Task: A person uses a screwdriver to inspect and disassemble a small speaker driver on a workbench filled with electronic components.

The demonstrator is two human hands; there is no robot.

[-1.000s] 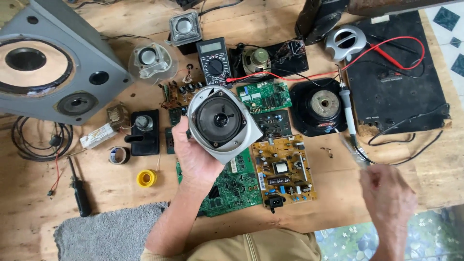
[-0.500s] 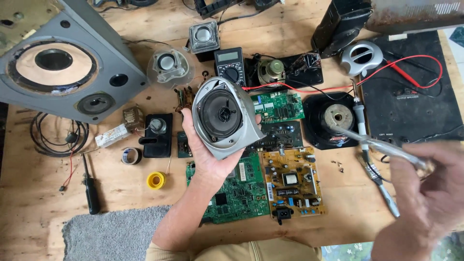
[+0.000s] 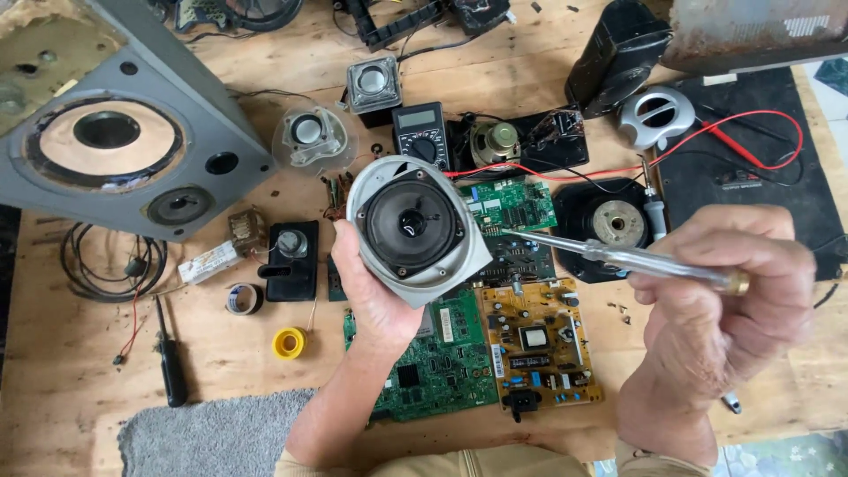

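The left hand [image 3: 375, 291] is closed around the back of a small grey speaker [image 3: 415, 228], holding it up above the wooden table [image 3: 79, 371] with its dark cone facing the camera. The right hand [image 3: 720, 309] has its fingers curled tight on the handle of a clear screwdriver [image 3: 618, 258], whose tip sits just beside the speaker's right rim, over the green circuit board [image 3: 517, 205].

The likeliest mishap, judging from this, is the tip sliding off the rim and piercing the soft cone, since the speaker is braced only by one hand in the air. A slip downward could also scratch the yellow circuit board [image 3: 539, 349] (it lies directly below the tool).

The left fingers are mostly hidden behind the speaker housing, so the exact grip is unclear. Whether the tip actually touches the rim cannot be told. The big grey speaker cabinet [image 3: 132, 150] is cut off at the left edge.
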